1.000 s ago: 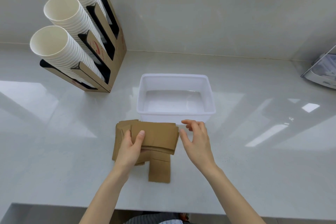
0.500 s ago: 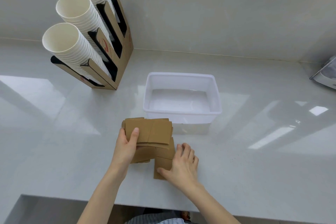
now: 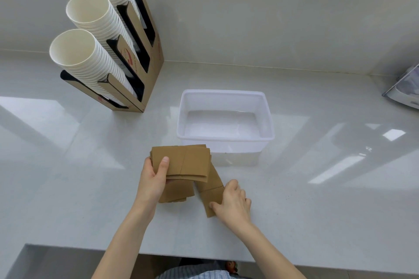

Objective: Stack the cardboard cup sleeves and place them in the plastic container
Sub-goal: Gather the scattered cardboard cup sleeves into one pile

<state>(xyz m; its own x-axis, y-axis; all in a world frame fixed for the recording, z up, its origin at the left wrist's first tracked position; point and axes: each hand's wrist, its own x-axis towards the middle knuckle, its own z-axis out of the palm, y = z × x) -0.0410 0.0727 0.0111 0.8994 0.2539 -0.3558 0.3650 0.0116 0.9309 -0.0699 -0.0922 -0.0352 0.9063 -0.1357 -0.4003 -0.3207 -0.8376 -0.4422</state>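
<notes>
White counter (image 3: pixel 317 188): container (image 3: pixel 267 118) empty; left hand (image 3: pixel 154 179) clamps sleeve stack (image 3: pixel 186 163), right hand (image 3: pixel 233 204) pinches sleeve (image 3: pixel 209 195)

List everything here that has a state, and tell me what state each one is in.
Plastic container: open, empty, upright.
Held stack of cup sleeves: flattened, gripped in left hand.
Loose cup sleeve: flat on the counter, under right hand.
Sleeves under the held stack: lying unaligned.
Paper cups: nested in tilted rows in the cardboard holder.
</notes>
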